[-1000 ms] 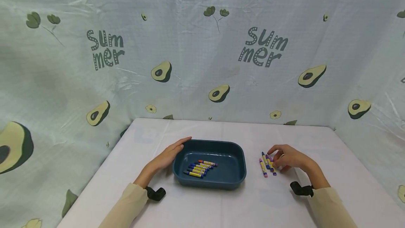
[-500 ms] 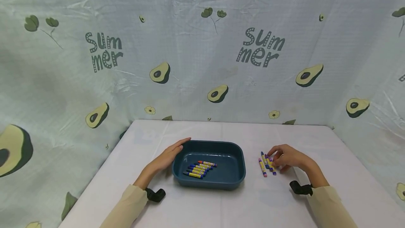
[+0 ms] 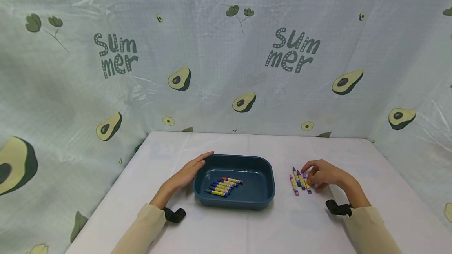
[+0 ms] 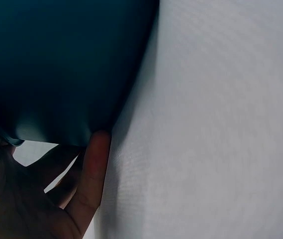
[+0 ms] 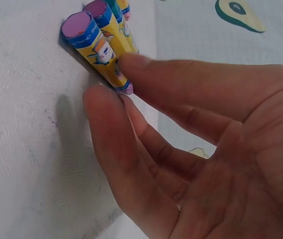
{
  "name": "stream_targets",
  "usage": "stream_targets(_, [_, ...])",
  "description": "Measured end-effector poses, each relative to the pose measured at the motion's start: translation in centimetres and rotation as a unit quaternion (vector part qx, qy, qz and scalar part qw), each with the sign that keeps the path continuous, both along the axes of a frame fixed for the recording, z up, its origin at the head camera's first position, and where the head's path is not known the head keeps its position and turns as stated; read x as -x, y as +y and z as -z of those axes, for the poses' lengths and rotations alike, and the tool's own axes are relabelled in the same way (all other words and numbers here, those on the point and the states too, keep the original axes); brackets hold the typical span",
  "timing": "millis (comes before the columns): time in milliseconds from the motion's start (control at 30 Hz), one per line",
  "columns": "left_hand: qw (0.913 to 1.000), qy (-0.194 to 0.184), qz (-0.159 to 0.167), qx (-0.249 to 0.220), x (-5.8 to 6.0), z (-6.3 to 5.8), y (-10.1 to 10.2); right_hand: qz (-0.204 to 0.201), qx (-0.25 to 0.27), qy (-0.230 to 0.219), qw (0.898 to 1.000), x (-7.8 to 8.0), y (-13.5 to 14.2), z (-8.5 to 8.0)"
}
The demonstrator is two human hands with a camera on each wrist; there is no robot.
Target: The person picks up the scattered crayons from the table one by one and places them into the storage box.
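Observation:
My left hand (image 3: 186, 175) rests along the left side of a dark blue rectangular tray (image 3: 234, 204), its fingers reaching toward the far corner. The left wrist view shows that hand's fingertips (image 4: 99, 144) against the tray's outer wall. Several yellow-labelled crayons (image 3: 217, 193) lie in the tray. To the tray's right, a few more lie side by side on the table, including a pink crayon (image 3: 294, 185). At the purple crayon (image 5: 92, 47), the rightmost, my right hand (image 3: 326, 173) has a digit touching its side; another fingertip is close beside its tip.
A white cloth covers the table (image 3: 279, 230). Behind it hangs a pale curtain (image 3: 212, 120) printed with avocados. Each wrist wears a black band (image 3: 338, 208).
The right hand has moved slightly right, and the purple crayon has turned and separated a little from its neighbours. The left hand and tray stay in place.

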State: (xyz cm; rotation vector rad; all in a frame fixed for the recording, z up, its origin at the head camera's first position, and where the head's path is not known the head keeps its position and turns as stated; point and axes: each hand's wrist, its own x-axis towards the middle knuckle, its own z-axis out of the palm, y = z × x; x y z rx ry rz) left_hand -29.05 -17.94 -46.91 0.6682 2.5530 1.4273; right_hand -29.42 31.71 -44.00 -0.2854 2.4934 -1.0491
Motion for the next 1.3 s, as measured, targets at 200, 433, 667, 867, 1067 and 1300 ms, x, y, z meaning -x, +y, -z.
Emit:
stream_targets(200, [1.0,0.002,0.001,0.001,0.04,-0.05,-0.01,-0.003,-0.016,0.008,1.0,-0.15,-0.29,-0.15])
stream_targets(433, [1.0,0.001,0.001,0.001,0.08,0.14,-0.07,-0.003,-0.021,-0.001,1.0,-0.3,-0.04,-0.33])
stream_targets(667, [1.0,0.0,0.0,-0.001,0.13,0.11,-0.05,0.002,-0.044,0.004,0.999,-0.13,-0.23,-0.37])
stream_targets(867, [1.0,0.003,0.002,-0.001,0.07,-0.07,0.04,0.004,-0.046,-0.002,0.999,-0.28,-0.08,-0.78])
stream_targets(1067, [1.0,0.004,0.002,0.002,0.1,-0.03,0.01,0.004,-0.052,0.003,0.999,-0.31,-0.3,-0.74])
stream_targets(1300, [1.0,0.008,0.005,0.001,0.14,-0.04,-0.05,0.011,-0.042,-0.003,0.999,-0.28,-0.46,-0.62])
